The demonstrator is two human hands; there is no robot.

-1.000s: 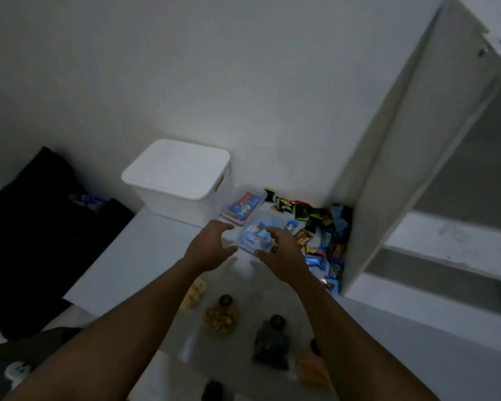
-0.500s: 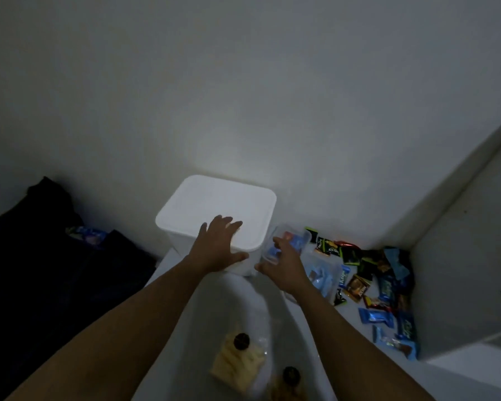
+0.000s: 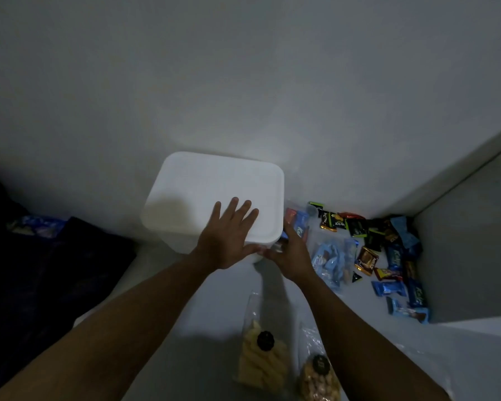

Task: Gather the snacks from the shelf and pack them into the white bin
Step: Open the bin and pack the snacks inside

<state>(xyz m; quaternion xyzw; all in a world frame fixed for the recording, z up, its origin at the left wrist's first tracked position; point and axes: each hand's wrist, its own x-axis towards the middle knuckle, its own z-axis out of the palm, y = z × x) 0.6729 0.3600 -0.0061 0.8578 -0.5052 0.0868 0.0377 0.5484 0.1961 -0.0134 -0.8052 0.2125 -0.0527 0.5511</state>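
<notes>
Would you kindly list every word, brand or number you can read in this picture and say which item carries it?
"Nextar": gold letters on the brown wrapper.
"Nextar", partly cut off: on the dark wrapper with orange near the wall.
"Kis...", only the start legible: on the blue wrapper beside the white bin.
All other wrappers and the round black bag labels: too blurred.

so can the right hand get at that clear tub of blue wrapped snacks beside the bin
Probably yes: the right hand sits right beside the clear tub, with nothing between them. The left hand lies flat on the white bin's lid, out of the way.
</notes>
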